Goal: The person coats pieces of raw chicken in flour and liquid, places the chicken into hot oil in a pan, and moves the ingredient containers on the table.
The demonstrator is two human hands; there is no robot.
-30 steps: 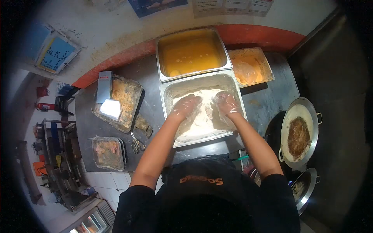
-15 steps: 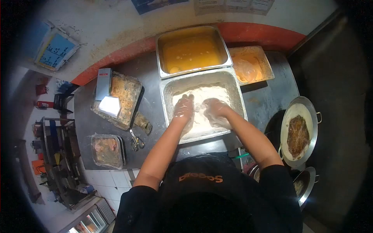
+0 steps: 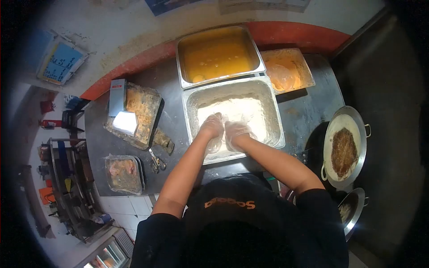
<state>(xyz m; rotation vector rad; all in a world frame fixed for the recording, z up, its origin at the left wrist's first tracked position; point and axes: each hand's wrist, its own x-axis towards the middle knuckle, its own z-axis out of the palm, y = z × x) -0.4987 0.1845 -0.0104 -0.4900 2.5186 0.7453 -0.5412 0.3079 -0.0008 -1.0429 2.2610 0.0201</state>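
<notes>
A deep metal pan (image 3: pixel 188 117) holds white flour (image 3: pixel 243 107) in front of me. My left hand (image 3: pixel 212 127), in a clear plastic glove, is in the flour on the pan's left side. Close beside it is my right hand (image 3: pixel 237 132), gloved the same way, near the pan's front middle. The fingers of both hands are partly hidden by glove and flour, and I cannot make out whether they hold anything. Just behind stands a second metal pan (image 3: pixel 180 67) with yellow-orange liquid (image 3: pixel 219 58).
A tray with orange contents (image 3: pixel 286 71) sits at the back right. Two woks (image 3: pixel 344 149) (image 3: pixel 355 210) stand at the right. On the left are a crusted tray (image 3: pixel 143 107), scissors (image 3: pixel 156 161) and a wrapped tray of meat (image 3: pixel 123 174).
My right hand has moved left through the flour towards my left hand. Both hands are now close together near the front of the pan. The view has shifted slightly.
</notes>
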